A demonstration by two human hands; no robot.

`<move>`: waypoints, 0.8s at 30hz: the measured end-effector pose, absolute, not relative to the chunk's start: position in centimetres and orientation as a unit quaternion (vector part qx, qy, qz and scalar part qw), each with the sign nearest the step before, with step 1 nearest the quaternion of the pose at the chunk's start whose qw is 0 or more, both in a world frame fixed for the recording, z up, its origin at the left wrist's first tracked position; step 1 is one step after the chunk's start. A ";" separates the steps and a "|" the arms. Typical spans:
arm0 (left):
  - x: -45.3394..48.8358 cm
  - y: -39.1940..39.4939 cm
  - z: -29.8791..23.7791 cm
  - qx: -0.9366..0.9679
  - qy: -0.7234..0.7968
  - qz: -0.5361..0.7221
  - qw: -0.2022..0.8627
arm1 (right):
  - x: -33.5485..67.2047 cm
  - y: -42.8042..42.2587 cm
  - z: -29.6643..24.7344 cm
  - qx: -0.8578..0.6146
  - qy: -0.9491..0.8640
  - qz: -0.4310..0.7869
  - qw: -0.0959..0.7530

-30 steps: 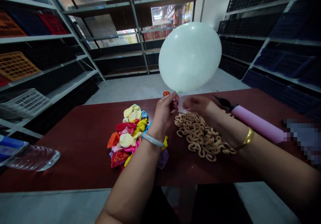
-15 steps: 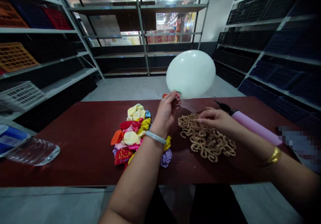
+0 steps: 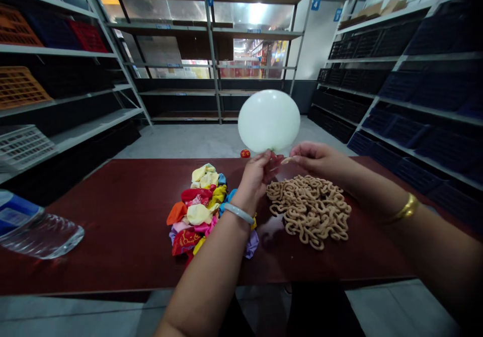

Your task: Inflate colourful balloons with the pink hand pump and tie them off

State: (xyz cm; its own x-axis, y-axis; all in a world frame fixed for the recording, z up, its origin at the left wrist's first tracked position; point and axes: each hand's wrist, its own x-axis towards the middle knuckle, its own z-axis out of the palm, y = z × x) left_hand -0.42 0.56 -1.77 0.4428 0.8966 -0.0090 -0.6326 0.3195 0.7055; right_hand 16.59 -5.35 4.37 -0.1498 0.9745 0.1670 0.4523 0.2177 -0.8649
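An inflated white balloon floats above the dark red table. My left hand pinches its neck from below. My right hand is closed on a small tan clip, held right beside the balloon's neck. Under my hands lies a heap of tan balloon clips. To its left sits a pile of limp coloured balloons.
A clear plastic water bottle lies at the table's left edge. A small red object rests on the far side of the table. Metal shelving with crates lines both sides and the back, with grey floor between.
My right hand went down to the heap of clips, came up pinching one, and moved to the balloon's neck. The view shifted and the pink pump at the right is out of sight.
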 end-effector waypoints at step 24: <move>1.7 -0.4 -2.6 0.318 0.248 0.533 0.744 | 12.1 -1.4 4.3 -0.593 -0.765 -0.008 0.252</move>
